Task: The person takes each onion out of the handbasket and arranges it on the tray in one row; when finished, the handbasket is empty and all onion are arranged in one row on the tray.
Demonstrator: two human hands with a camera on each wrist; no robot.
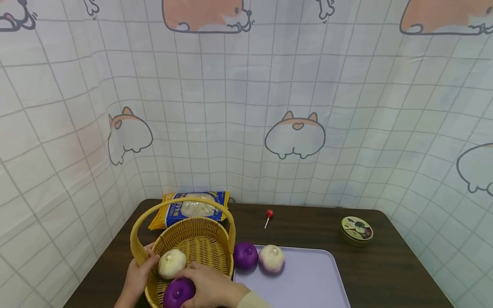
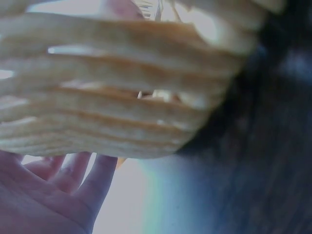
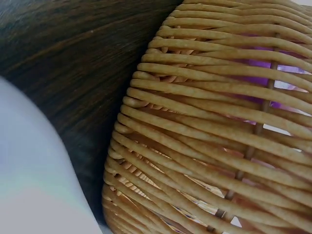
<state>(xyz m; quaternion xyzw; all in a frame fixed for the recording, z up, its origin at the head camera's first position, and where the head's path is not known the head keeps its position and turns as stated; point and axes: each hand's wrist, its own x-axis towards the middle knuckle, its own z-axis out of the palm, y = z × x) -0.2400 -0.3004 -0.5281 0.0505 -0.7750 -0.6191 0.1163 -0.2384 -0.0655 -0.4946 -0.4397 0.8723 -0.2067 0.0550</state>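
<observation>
A yellow wicker basket (image 1: 208, 244) with a tall arched handle stands at the front left of the table. My left hand (image 1: 138, 273) grips its left rim near the foot of the handle; in the left wrist view, that hand's palm (image 2: 44, 200) lies against the woven wall. Inside the basket my right hand (image 1: 212, 284) holds a purple onion (image 1: 178, 293), fingers over its right side. A white onion (image 1: 171, 264) sits in the basket just behind it. Through the weave in the right wrist view, purple (image 3: 258, 73) shows.
Right of the basket is a pale lilac tray (image 1: 300, 284) bearing another purple onion (image 1: 245, 256) and a white-and-purple onion (image 1: 271, 259). Behind lie a blue-and-yellow food packet (image 1: 196, 208) and a red lollipop (image 1: 269, 214). A round tin (image 1: 357, 231) stands at the right.
</observation>
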